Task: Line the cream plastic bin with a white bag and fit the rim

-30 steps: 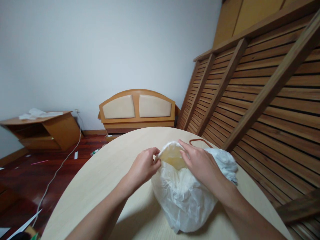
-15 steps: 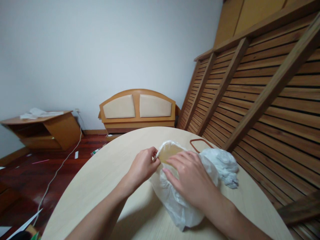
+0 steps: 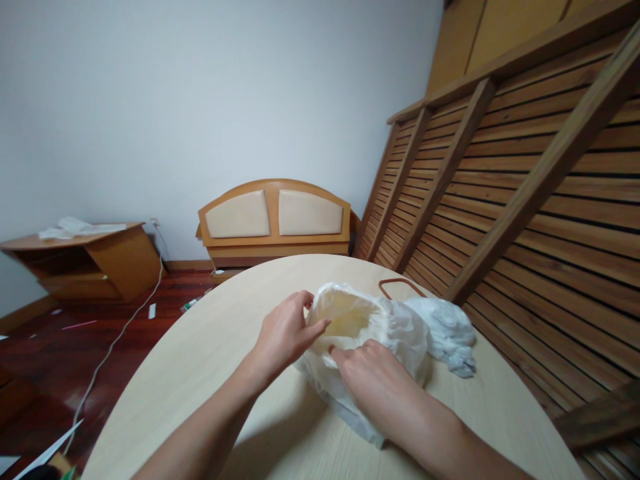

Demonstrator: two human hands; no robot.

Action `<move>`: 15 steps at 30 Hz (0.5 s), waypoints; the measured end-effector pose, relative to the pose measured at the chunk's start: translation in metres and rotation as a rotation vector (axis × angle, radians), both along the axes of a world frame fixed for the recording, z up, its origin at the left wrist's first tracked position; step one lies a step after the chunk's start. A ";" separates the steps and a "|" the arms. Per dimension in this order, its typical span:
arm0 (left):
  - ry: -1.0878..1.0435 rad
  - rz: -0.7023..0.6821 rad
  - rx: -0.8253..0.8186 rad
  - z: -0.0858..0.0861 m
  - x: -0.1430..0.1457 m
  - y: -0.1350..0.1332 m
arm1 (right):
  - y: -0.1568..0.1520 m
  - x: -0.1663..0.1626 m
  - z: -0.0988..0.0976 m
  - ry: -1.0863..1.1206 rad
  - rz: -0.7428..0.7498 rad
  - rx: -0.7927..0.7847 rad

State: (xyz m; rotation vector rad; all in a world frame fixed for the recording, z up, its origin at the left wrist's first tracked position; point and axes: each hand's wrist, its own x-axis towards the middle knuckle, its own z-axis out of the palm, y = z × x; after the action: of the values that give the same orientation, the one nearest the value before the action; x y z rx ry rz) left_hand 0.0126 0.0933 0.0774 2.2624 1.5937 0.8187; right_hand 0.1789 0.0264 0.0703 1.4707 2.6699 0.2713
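Note:
A thin white plastic bag stands on the round table, its gathered mouth open toward me. Pale yellow shows inside, but I cannot tell whether that is a container's wall or something else. My left hand grips the left side of the rim, its fingers outside and its thumb over the opening. At the near edge, my right hand has its fingers curled over the rim, with its thumb at the opening. Beside the bag on the right lies a crumpled white bundle of plastic, and behind it a brown rounded-rectangular ring.
The round pale table has a curved edge. A slatted wooden panel leans close on the right. Beyond stand a padded headboard and a low wooden cabinet. A white cable runs across the dark red floor.
My right hand has moved down and back from over the opening to the near rim. The bag's mouth shows wider, and my left thumb now extends over the opening.

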 end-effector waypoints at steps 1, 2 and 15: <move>-0.023 0.019 0.025 -0.001 0.000 0.000 | -0.001 0.000 0.002 0.002 0.004 -0.012; -0.050 0.036 0.049 -0.002 0.000 0.001 | -0.001 0.000 0.003 0.007 0.003 -0.028; -0.208 -0.133 0.151 -0.004 0.007 0.001 | -0.003 0.006 0.019 0.222 -0.062 0.030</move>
State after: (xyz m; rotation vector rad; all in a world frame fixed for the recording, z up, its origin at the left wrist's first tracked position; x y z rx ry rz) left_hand 0.0195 0.0941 0.0735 2.2672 1.3148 1.1304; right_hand 0.1849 0.0230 0.0897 1.6818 2.7923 0.1520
